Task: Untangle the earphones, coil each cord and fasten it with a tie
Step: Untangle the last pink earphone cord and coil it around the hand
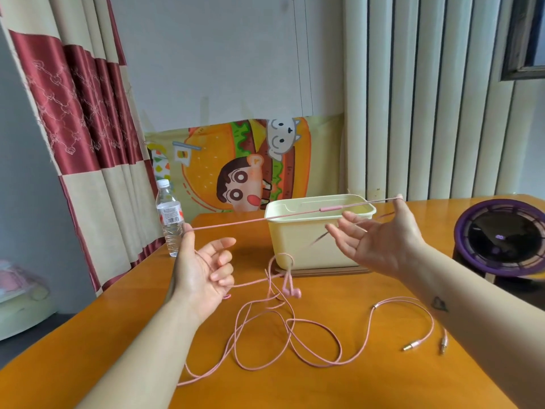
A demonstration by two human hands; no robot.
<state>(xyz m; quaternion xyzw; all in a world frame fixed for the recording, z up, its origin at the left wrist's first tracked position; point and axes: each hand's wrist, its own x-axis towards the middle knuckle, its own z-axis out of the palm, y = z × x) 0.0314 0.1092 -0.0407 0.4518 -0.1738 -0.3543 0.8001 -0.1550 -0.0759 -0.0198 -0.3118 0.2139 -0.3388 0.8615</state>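
Cord (250, 221) taut — between left hand (203, 270), right hand (380, 240)

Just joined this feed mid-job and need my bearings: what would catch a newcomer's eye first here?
First, the pink braided earphone cord, stretched taut in the air between the left hand and the right hand, in front of the pale yellow plastic box. Beneath it, pink earbuds and loose cord loops sprawl on the orange wooden table, with gold jack plugs at the right. A bright cartoon burger poster hangs behind.
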